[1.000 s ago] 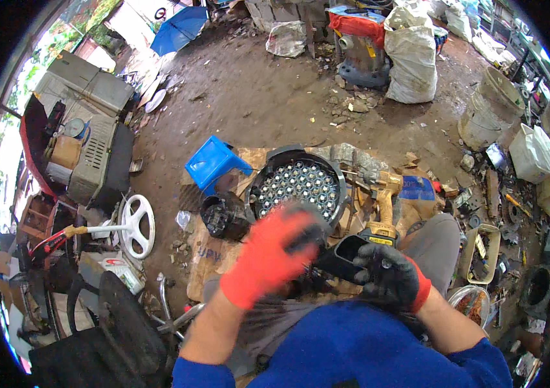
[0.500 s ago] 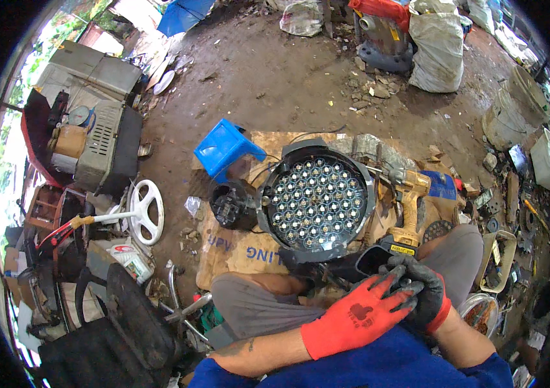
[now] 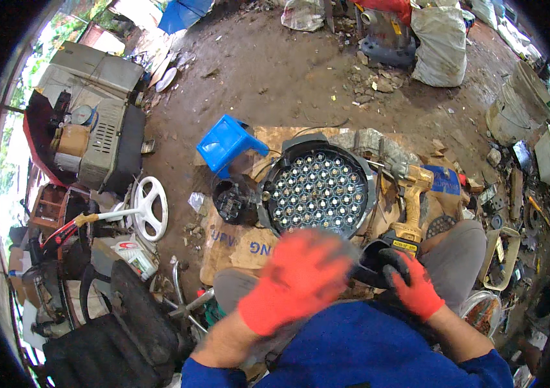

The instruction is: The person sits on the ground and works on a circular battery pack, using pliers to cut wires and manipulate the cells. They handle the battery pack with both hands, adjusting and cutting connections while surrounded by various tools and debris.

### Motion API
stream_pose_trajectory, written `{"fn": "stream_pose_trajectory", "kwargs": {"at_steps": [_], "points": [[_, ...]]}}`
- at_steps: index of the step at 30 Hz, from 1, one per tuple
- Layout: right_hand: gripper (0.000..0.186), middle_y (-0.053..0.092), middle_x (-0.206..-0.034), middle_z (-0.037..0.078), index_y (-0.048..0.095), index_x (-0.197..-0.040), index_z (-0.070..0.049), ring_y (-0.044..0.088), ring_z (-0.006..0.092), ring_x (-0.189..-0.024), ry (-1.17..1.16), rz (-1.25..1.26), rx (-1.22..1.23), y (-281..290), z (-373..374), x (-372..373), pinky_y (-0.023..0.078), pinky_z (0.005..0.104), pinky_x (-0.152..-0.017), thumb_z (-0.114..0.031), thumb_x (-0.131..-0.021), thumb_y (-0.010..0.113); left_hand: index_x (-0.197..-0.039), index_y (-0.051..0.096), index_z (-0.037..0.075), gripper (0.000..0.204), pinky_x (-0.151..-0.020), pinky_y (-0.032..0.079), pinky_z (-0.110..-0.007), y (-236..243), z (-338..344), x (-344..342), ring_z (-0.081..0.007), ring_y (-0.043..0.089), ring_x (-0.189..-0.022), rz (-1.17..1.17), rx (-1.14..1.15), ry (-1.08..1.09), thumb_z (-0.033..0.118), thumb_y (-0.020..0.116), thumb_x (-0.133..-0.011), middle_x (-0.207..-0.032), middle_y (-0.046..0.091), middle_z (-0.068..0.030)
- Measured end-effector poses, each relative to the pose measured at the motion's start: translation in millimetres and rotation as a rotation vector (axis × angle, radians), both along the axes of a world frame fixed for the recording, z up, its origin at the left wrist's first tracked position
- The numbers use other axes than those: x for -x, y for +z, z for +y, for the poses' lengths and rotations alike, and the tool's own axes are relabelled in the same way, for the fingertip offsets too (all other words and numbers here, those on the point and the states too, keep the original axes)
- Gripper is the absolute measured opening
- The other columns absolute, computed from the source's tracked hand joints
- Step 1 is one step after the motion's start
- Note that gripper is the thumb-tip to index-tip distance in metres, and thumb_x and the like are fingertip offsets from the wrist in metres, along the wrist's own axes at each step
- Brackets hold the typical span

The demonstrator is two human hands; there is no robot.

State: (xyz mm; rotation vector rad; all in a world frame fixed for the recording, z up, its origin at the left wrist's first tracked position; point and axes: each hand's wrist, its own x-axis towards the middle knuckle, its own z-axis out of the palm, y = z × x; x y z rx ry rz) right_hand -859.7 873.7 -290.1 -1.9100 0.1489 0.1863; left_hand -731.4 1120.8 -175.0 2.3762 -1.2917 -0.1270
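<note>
My left hand [image 3: 297, 275], in a red glove with dark fingers, is motion-blurred below a round black lamp [image 3: 317, 191] with an LED grid. Its fingers are smeared, so any grip is unclear. My right hand [image 3: 411, 284], gloved alike, has curled fingers beside a black open housing [image 3: 372, 258]; what they hold is hidden. Above that housing lies a yellow cordless drill [image 3: 411, 207]. A black cylindrical part [image 3: 233, 204] sits left of the lamp. These things rest on flattened cardboard [image 3: 230, 255] between and beyond my grey-clad knees.
A blue plastic stool [image 3: 226, 139] lies beyond the cylindrical part. Scrap cases [image 3: 100, 139], a white wheel [image 3: 149, 207] and a black seat [image 3: 107, 323] crowd the left. A tray [image 3: 500, 258], bucket [image 3: 507, 113] and debris line the right; sacks [image 3: 436, 48] stand farther back.
Half a second ago my hands were together at the right; my left hand has swung left toward the lamp's lower edge, and my right hand has turned, showing more red.
</note>
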Motion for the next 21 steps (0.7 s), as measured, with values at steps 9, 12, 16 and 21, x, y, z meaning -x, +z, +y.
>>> {"fn": "stream_pose_trajectory", "kwargs": {"at_steps": [9, 12, 16, 21], "points": [[0.056, 0.062, -0.128, 0.025, 0.059, -0.133, -0.004, 0.064, 0.0414, -0.113, 0.002, -0.433, 0.349, 41, 7, 2, 0.053, 0.0462, -0.098, -0.018, -0.082, 0.077, -0.129, 0.062, 0.014, 0.059, -0.095, 0.051, -0.049, -3, 45, -106, -0.0398, 0.061, -0.111, -0.157, -0.493, 0.232, 0.027, 0.079, -0.074, -0.119, 0.060, -0.0173], [0.057, 0.062, -0.127, 0.026, 0.060, -0.132, -0.005, 0.064, 0.0415, -0.113, 0.025, -0.548, 0.371, 80, 31, -55, 0.053, 0.0474, -0.097, -0.026, -0.082, 0.078, -0.128, 0.058, 0.014, 0.057, -0.089, 0.054, -0.048, -22, 48, -108, -0.0399, 0.062, -0.109, -0.201, -0.622, 0.310, 0.024, 0.075, -0.075, -0.115, 0.060, -0.0192], [0.054, 0.062, -0.127, 0.025, 0.062, -0.127, -0.009, 0.062, 0.0398, -0.118, 0.061, -0.409, 0.436, 87, 84, -165, 0.053, 0.0467, -0.097, -0.042, -0.085, 0.074, -0.108, 0.065, 0.009, 0.024, -0.081, 0.056, -0.049, -44, 45, -119, -0.0388, 0.068, -0.098, -0.283, -0.663, 0.310, 0.017, 0.064, -0.085, -0.105, 0.064, -0.0202], [0.048, 0.065, -0.122, 0.019, 0.068, -0.118, -0.007, 0.067, 0.0353, -0.112, 0.001, -0.183, 0.681, 55, 112, -239, 0.056, 0.0455, -0.089, -0.041, -0.084, 0.074, -0.106, 0.065, 0.007, 0.019, -0.079, 0.057, -0.047, -45, 18, -121, -0.0375, 0.069, -0.095, -0.347, -0.690, 0.324, 0.016, 0.054, -0.093, -0.104, 0.066, -0.0209]]}}
